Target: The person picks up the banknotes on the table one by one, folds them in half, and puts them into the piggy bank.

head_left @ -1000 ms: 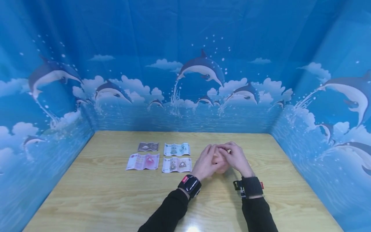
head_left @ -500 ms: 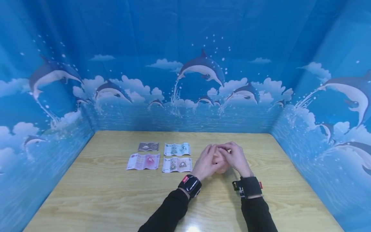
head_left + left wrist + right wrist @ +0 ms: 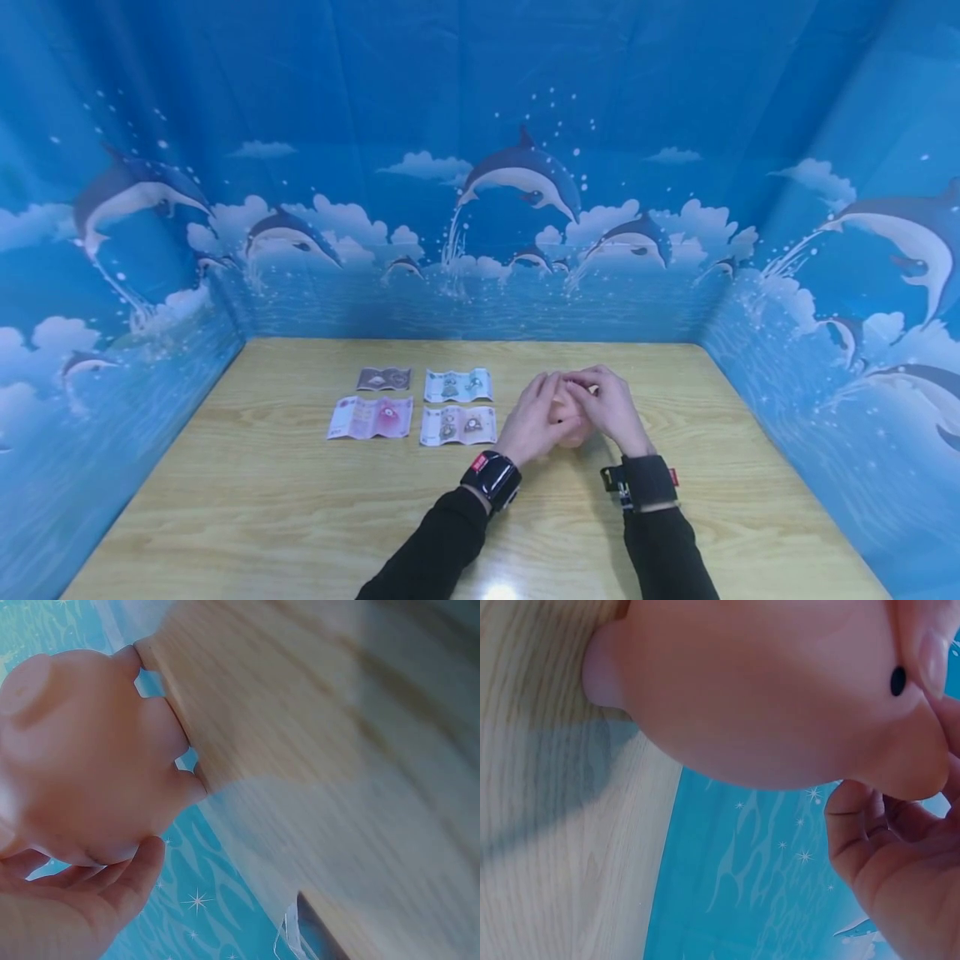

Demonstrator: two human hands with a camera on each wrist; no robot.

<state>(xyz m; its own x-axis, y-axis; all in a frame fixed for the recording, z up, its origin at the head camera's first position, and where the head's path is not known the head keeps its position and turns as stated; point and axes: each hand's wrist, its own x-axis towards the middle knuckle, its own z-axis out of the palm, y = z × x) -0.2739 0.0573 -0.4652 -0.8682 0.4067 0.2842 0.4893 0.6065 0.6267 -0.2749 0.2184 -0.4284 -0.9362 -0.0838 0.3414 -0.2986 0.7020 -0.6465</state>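
Piggy bank, standing where exactly?

On the wood-grain tabletop, right of centre in the head view. Pink, smooth and round, up on stubby legs, with a little black eye showing in the right wrist view. Pretty well covered up in the head view, tbh.

Ok, and the left hand? Doing what?

Gripping the piggy bank from its upper left side in the head view, with thumb and fingers bent around the body. So yeah, clamped on.

And the right hand?

Up at the top of the piggy bank, right by the left fingertips. Fingers bent and bunched close together, just beside an ear in the right wrist view. Pinching something up there? Can't tell, too hidden.

Got anything else on the table?

Yep, four creased banknotes in two rows, left of the piggy bank. In back: brown note, then blue-green note. In front: pink note, then pale lilac note, nearest to the left hand.

Background?

Blue dolphin backdrop with clouds. Also black sleeves and a black strap on each wrist.
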